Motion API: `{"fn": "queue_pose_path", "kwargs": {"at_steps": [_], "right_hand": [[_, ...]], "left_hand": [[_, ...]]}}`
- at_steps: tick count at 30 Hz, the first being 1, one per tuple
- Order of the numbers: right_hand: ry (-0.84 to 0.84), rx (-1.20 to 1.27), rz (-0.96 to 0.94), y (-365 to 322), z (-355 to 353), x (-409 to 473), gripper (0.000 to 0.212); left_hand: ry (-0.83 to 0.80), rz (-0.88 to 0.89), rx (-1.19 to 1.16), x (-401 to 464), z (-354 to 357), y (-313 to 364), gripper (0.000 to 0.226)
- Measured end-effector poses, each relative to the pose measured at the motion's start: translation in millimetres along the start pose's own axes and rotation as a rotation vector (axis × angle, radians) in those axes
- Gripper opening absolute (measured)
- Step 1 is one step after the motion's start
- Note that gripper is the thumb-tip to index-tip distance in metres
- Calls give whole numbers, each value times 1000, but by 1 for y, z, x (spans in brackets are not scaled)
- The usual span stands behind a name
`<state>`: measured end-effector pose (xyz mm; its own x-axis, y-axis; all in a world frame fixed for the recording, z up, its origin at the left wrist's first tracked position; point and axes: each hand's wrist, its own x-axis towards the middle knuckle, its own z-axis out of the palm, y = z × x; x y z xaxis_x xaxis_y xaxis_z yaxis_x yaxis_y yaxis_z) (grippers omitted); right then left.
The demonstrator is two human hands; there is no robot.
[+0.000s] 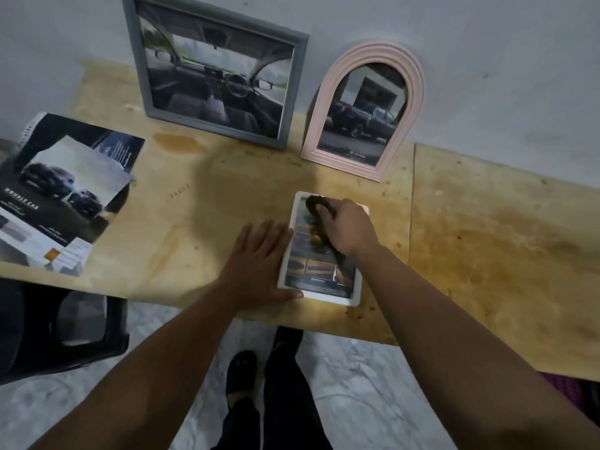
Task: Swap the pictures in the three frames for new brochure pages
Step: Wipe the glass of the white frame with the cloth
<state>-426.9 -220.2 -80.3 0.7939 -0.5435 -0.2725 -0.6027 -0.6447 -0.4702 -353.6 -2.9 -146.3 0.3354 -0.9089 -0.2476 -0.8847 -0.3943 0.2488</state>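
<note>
- Left hand [259, 259], centre, lies flat, fingers spread, thumb on the white frame [319, 295]; right hand [345, 227] clamps a dark cloth [316, 203] on its glass
- Pink arched frame [365, 108], upper right, reads "TOYOTA"; grey frame [214, 68] beside it
- Brochure [61, 193], left, reads "DOUBLE CAB"

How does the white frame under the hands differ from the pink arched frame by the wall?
The white frame is rectangular; the pink frame is arched. The white frame lies flat on the table; the pink one stands leaning against the wall. The white one is steadied by the left hand while the right hand presses a dark cloth on it; the pink one is untouched. Both hold car brochure pictures.
</note>
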Motion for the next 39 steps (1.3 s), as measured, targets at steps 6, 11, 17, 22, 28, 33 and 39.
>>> {"fn": "queue_pose_path", "kwargs": {"at_steps": [6,11,17,22,28,33,39], "right_hand": [[66,-236,-69,7,30,-1,41],[97,-270,-97,7,36,3,38],[80,-228,-133,5,35,-4,33],[-2,-189,-194,0,49,-44,44],[-181,-69,-188,-2,47,-108,42],[-8,35,-87,1,6,-46,27],[120,-207,-169,6,38,-14,36]], "left_hand": [[90,13,-22,-3,6,-1,134],[119,18,-55,-3,8,-3,135],[215,28,-70,-4,12,-2,134],[292,45,-93,-4,15,-2,130],[292,51,-125,-5,13,-3,126],[316,56,-127,-5,15,-3,129],[268,38,-74,-4,14,-2,131]]}}
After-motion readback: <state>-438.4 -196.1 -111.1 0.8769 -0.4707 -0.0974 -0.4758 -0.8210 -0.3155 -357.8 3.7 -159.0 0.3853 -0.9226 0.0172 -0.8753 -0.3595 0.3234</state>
